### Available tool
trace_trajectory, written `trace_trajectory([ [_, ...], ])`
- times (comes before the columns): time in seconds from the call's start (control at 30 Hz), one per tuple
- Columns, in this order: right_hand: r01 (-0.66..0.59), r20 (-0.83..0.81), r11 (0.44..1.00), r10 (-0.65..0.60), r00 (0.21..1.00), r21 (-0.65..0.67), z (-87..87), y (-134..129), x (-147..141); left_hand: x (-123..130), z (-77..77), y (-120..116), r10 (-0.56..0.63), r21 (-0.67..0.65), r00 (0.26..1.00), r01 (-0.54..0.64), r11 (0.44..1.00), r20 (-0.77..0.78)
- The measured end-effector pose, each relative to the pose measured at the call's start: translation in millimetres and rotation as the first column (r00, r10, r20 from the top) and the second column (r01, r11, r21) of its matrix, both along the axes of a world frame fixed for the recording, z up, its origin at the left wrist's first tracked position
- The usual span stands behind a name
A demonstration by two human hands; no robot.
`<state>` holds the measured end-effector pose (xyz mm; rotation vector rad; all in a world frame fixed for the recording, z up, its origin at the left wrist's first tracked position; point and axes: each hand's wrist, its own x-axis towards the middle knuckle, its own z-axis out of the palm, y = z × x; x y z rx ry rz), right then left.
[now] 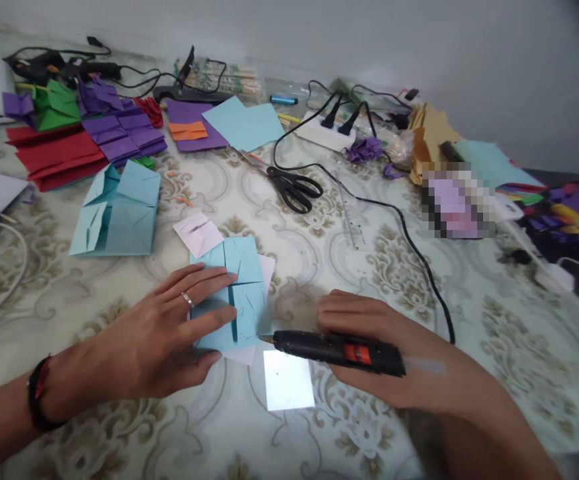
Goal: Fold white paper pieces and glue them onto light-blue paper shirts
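Note:
My left hand (184,327) lies with fingers spread on a folded light-blue paper piece (249,297), pressing it to the table. My right hand (369,320) is wrapped round a black hot glue gun (314,347). Its nozzle points left and is at the lower right corner of the blue piece; whether it touches cannot be made out. Pale pink paper shows from under the blue piece, and a small pinkish paper square (198,233) rests by its top left corner. A bright white square (288,380) lies just below the nozzle.
Black-handled scissors (294,187) lie beyond my hands. Another folded light-blue piece (119,213) sits at left, near red folded paper (57,157) and purple folded paper (124,130). A white power strip (327,130) has plugs in it, and a black cord (404,233) crosses the right side.

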<state>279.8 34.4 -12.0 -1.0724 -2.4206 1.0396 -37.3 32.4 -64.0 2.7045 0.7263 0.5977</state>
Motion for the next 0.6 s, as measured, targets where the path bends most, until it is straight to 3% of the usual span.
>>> trace_trajectory([
  [0.37,0.0,0.059,0.997,0.005,0.998,-0.072,-1.3,1.2,11.3,0.9,0.2,2.1,-0.002,0.008,1.0,0.002,1.0,-0.005],
  [0.6,0.045,0.006,0.998,-0.045,0.999,-0.035,-0.7,-0.5,12.4,0.5,-0.9,1.9,-0.004,0.007,1.0,0.004,1.0,-0.026],
])
